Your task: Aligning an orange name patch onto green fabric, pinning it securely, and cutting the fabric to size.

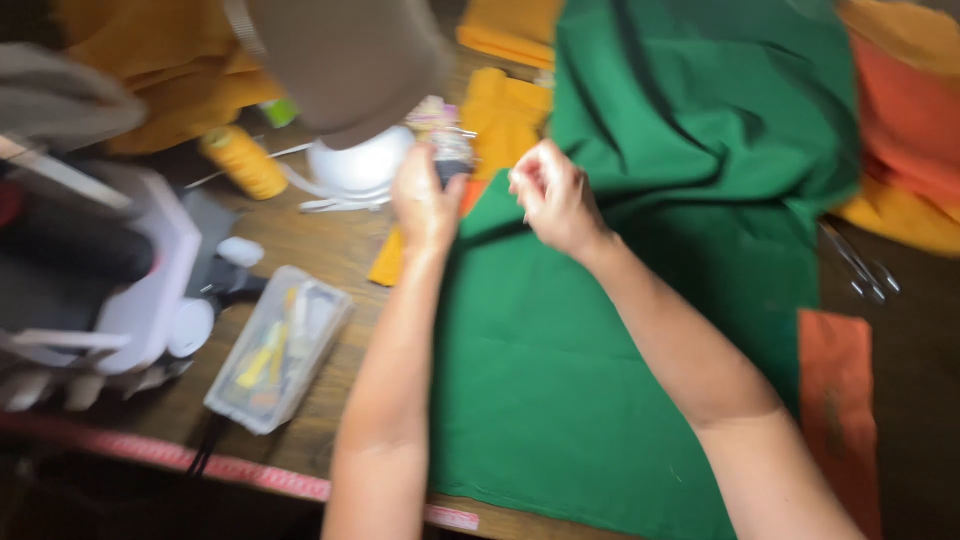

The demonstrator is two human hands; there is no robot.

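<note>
A small dark spool-like object (452, 160), blurred, sits gripped in the left hand (425, 205) at the upper edge of a green cloth (620, 330) spread across the wooden table (300, 250); right hand (555, 200) just beside it, fingers pinched narrow as if on a thread, though no thread shows. Judged step: drawing or setting thread, w/ next move calling for a steady, fine pinch. Cloth looks matte, woven, creased near top. Around it: orange fabric pieces (505, 110), a rust-orange strip (835, 400), yellow thread cone (243, 162), clear plastic box of small tools (280, 345), white sewing machine (140, 290), metal scissors (860, 265) at right, pink tape measure (250, 472) along the table's near edge.
</note>
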